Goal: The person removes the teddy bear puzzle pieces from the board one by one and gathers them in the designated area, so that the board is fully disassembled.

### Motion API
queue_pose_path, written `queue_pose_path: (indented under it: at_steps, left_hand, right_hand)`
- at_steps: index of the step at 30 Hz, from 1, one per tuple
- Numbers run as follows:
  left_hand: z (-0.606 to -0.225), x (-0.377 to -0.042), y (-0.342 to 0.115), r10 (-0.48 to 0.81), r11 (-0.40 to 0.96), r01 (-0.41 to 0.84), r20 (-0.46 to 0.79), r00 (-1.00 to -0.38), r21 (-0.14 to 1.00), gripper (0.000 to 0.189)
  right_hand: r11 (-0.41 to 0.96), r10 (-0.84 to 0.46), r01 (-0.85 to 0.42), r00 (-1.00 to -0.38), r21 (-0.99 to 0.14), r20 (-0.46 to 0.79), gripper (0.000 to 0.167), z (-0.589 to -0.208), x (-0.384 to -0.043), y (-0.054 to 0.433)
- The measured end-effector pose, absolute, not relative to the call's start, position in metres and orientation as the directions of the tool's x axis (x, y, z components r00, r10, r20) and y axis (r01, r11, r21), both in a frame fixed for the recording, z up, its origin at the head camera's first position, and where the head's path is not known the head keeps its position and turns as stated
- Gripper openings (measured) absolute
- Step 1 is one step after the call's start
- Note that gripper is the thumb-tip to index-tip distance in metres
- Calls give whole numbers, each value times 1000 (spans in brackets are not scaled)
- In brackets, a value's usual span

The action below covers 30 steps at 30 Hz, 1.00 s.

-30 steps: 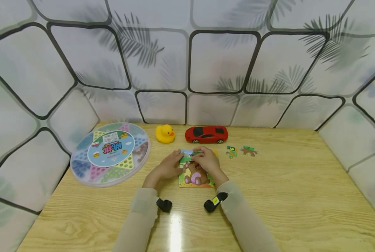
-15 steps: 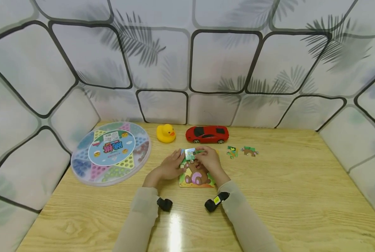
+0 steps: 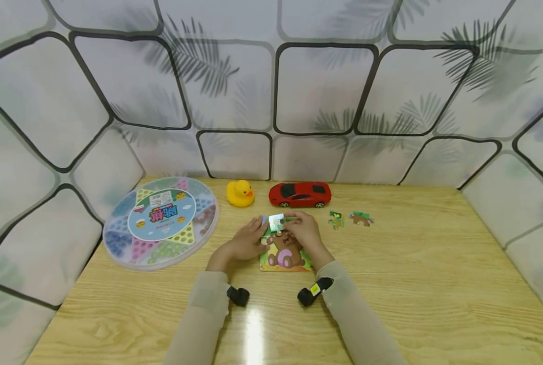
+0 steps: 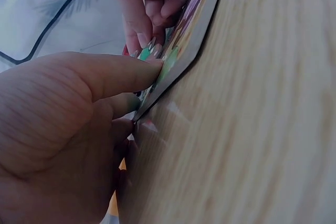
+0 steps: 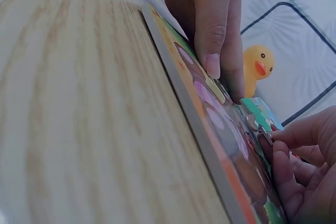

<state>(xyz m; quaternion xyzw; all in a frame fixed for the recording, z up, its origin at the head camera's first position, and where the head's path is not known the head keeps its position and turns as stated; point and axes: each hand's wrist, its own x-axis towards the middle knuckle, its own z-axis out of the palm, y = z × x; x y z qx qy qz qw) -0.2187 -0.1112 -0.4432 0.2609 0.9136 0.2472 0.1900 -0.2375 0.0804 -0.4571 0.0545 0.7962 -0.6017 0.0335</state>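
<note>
A jigsaw board (image 3: 286, 258) with a brown bear picture lies flat on the table between the two hands. My right hand (image 3: 304, 232) pinches a green-and-blue puzzle piece (image 3: 276, 222) between thumb and fingers over the board's far part. The piece is tilted up and shiny in the head view; in the right wrist view this puzzle piece (image 5: 261, 113) stands slanted above the picture. My left hand (image 3: 245, 241) rests along the board's left side, its fingers fairly straight. In the left wrist view, the left thumb (image 4: 123, 74) lies on the board's edge.
Two loose spots of puzzle pieces, one piece (image 3: 336, 220) and another (image 3: 361, 219), lie to the board's right. Behind stand a yellow rubber duck (image 3: 240, 194) and a red toy car (image 3: 300, 195). A round Chinese checkers set (image 3: 160, 223) lies at left.
The puzzle piece has been tilted up from the board, so its glossy face now shows. My right hand has shifted slightly right; my left hand stays in place.
</note>
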Motion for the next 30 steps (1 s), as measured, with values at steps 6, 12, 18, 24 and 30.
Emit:
queue_pose_path:
  at_steps: [6, 12, 18, 24, 30]
  left_hand:
    - [-444, -219, -110, 565, 745, 377, -220, -795, 551, 68]
    - [-445, -218, -111, 565, 740, 372, -218, -796, 561, 68]
    - [-444, -217, -110, 566, 738, 370, -218, -795, 565, 68]
    - [-442, -218, -110, 566, 739, 366, -227, -792, 565, 68]
    - [-442, -217, -110, 567, 742, 368, -233, -790, 560, 68]
  right_hand:
    - [240, 40, 138, -990, -961, -132, 28, -456, -237, 83]
    - [166, 29, 165, -986, -972, -162, 31, -454, -237, 92]
    - [132, 22, 166, -986, -977, -165, 33, -449, -238, 108]
    - [89, 31, 183, -983, -979, -181, 37, -444, -241, 139]
    - [129, 52, 187, -982, -974, -181, 39, -439, -239, 181]
